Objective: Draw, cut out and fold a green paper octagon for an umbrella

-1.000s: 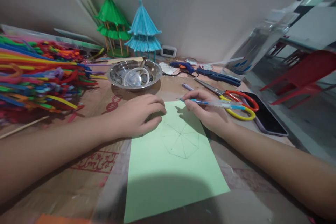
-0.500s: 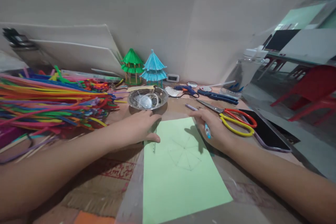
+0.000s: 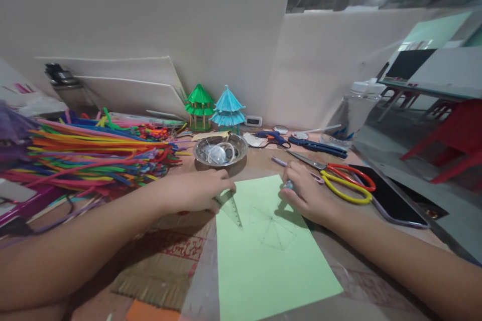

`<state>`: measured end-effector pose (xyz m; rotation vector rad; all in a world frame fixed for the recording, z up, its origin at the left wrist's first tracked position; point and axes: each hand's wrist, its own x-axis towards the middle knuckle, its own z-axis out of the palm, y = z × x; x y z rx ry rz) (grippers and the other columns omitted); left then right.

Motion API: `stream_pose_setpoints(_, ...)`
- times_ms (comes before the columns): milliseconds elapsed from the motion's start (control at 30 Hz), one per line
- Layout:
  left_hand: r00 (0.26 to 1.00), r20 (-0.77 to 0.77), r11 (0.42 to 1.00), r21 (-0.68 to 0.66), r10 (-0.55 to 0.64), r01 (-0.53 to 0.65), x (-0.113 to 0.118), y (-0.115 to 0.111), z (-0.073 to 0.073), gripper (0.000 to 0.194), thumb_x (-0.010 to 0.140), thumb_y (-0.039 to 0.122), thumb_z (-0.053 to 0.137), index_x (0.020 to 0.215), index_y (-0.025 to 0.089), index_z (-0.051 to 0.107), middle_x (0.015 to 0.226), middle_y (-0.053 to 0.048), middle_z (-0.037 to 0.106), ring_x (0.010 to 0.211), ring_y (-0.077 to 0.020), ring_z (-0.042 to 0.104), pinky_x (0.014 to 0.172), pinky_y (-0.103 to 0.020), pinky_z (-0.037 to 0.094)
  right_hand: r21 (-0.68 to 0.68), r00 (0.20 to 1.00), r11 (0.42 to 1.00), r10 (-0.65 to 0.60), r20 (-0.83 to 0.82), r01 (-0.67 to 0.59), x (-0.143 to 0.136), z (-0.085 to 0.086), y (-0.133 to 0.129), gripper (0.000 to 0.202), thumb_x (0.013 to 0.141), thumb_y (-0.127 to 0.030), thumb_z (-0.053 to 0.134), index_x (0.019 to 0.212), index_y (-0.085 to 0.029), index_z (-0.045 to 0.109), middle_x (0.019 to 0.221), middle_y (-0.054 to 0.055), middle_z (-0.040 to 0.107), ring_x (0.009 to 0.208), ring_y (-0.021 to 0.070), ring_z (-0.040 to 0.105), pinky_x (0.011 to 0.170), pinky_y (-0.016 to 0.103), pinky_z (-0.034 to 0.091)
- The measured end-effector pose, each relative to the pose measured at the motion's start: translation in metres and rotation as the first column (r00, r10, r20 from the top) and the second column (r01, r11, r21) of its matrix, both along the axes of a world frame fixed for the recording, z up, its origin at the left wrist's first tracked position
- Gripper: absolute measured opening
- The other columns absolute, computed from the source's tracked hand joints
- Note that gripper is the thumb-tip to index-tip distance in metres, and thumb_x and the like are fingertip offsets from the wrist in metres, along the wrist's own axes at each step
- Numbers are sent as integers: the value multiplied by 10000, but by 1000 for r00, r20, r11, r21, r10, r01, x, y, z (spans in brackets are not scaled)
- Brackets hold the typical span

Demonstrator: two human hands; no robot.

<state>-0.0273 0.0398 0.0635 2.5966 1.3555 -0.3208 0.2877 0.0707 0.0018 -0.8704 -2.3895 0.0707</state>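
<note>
A sheet of light green paper [image 3: 278, 276] lies on the table with a faint many-sided figure drawn on it, lines meeting at its centre. My left hand [image 3: 203, 191] is at the sheet's upper left, its fingers closed on a clear triangular ruler [image 3: 234, 210] that lies partly over the paper. At the upper right edge of the sheet, my right hand [image 3: 303, 190] is curled round a blue pen [image 3: 288, 185], most of which the fingers hide. Scissors [image 3: 348, 185] with red and yellow handles lie just right of that hand.
Coloured pipe cleaners [image 3: 98, 153] are heaped at left. Behind the paper stand a metal bowl [image 3: 220, 163], a green model pavilion [image 3: 199, 108] and a blue one [image 3: 227, 110]. A glue gun [image 3: 273, 137], pliers [image 3: 318, 146], a phone [image 3: 399, 203] and a clear bottle [image 3: 350, 110] are at right.
My left hand has closed on the ruler, which now slants out over the paper. The pen in my right hand has turned and shows less. The whole view has shifted a little.
</note>
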Motion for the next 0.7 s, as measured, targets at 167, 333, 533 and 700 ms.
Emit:
stream_pose_setpoints(167,999,-27,996,-77,42,-44,2,7,4,303,804,329,827,1080,252,732,1098,-47,736,1005,-283,705,705,-314,467,-25,999,999,28,-46,-29,-3,-2,0,204,1025,-434,555,967,-239,547,988,104,617,926,292,587,816,445,495)
stream_pose_setpoints(333,999,5,998,-50,34,-34,0,7,4,459,795,352,836,1219,265,684,1240,-56,675,1093,-286,672,756,-313,466,23,990,999,52,-134,-49,-6,-1,1,147,1048,-278,483,912,-243,526,917,79,604,871,259,599,770,415,511)
stream_pose_setpoints(533,999,18,998,-59,33,-31,-3,13,2,535,754,415,884,1224,272,674,1234,-57,665,1061,-288,674,751,-307,472,104,973,994,9,-230,15,-1,2,-2,448,1115,-532,321,982,-239,633,967,101,629,925,267,643,824,451,540)
stream_pose_setpoints(700,994,73,995,-72,79,-74,0,14,3,516,649,405,963,1042,228,679,1006,-21,720,898,-251,685,637,-278,436,146,981,989,59,-184,-32,4,10,-5,467,1092,-577,398,1051,-237,716,871,95,720,790,266,682,723,428,544)
